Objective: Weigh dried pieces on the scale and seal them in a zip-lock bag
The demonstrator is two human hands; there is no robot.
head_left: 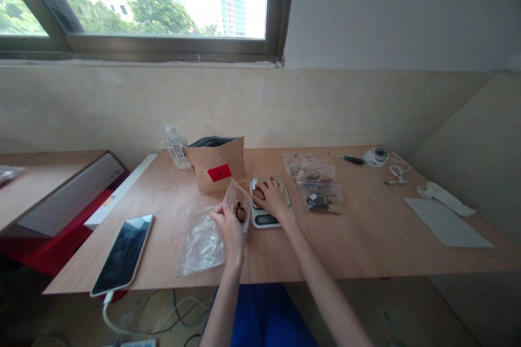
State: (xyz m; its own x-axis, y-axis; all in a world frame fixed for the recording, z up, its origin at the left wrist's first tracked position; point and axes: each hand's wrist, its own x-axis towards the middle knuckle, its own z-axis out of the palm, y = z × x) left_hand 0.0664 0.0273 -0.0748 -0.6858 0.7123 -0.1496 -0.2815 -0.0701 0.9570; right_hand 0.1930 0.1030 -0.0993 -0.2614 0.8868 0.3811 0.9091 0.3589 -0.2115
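Observation:
My left hand (pixel 228 226) is closed on the edge of a small clear plastic bag (pixel 240 198) that stands open and holds a few brown pieces. My right hand (pixel 272 197) rests over the platform of a small kitchen scale (pixel 266 219), its fingers curled on brown pieces lying there. Just behind the small bag stands an open brown paper bag (pixel 217 165) with a red label.
Empty clear bags (pixel 201 244) lie by my left hand. Filled clear bags (pixel 321 187) lie to the right of the scale. A phone (pixel 123 252) lies near the front left edge. A water bottle (pixel 177 147), a screwdriver (pixel 350 159), a small white device (pixel 376 156) and white sheets (pixel 445 219) are also on the wooden table (pixel 366 244).

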